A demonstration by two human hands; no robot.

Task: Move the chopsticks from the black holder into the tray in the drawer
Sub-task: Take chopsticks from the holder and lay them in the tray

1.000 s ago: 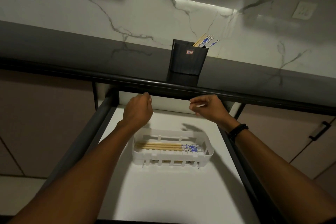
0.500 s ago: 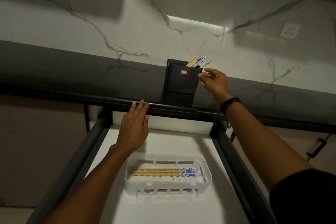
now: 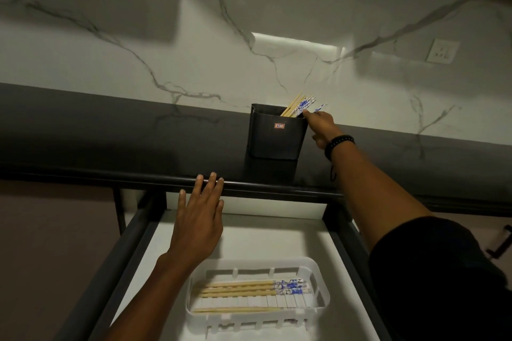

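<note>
Right hand (image 3: 321, 126) touches chopsticks (image 3: 300, 104) in the black holder (image 3: 277, 135); left hand (image 3: 198, 225) rests flat against the counter edge (image 3: 110, 176).

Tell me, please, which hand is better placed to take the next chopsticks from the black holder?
The right hand: it touches the chopsticks leaning in the black holder, while the left hand rests flat on the counter edge, apart from the holder.

Count as I see it: one black holder (image 3: 277, 135); below the holder, one drawer (image 3: 277, 241) with one white tray (image 3: 249, 322); tray chopsticks (image 3: 241, 288), about five; holder chopsticks (image 3: 300, 105), too bunched to count; two hands, left hand (image 3: 199, 224) and right hand (image 3: 321, 124).
</note>
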